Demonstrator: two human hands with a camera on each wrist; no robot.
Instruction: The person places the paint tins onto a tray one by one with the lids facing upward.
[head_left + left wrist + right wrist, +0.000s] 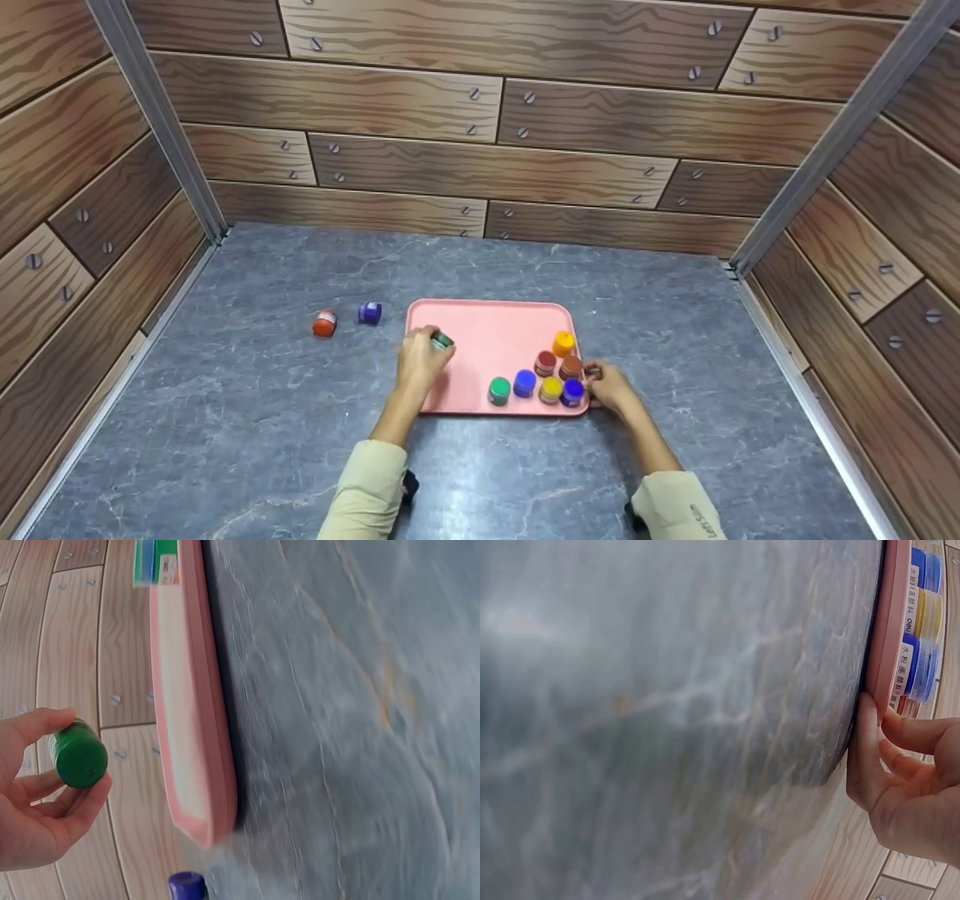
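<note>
My left hand [421,361] pinches a green paint jar [79,755] between thumb and fingers, holding it tilted above the left side of the pink tray [491,322]. At the tray's right edge, my right hand [919,784] grips the rim, with the thumb on the inner side and a finger along the outside. Several paint jars stand on the right half of the tray, among them a green jar [499,391], a blue jar [524,383], a yellow jar [550,390], a dark blue jar [573,392] and a brown jar [571,367].
Left of the tray, a red-orange paint jar [325,323] and a purple jar [370,313] lie on the grey marbled table [225,420]. Wood-patterned walls [420,169] enclose the table at the back and both sides.
</note>
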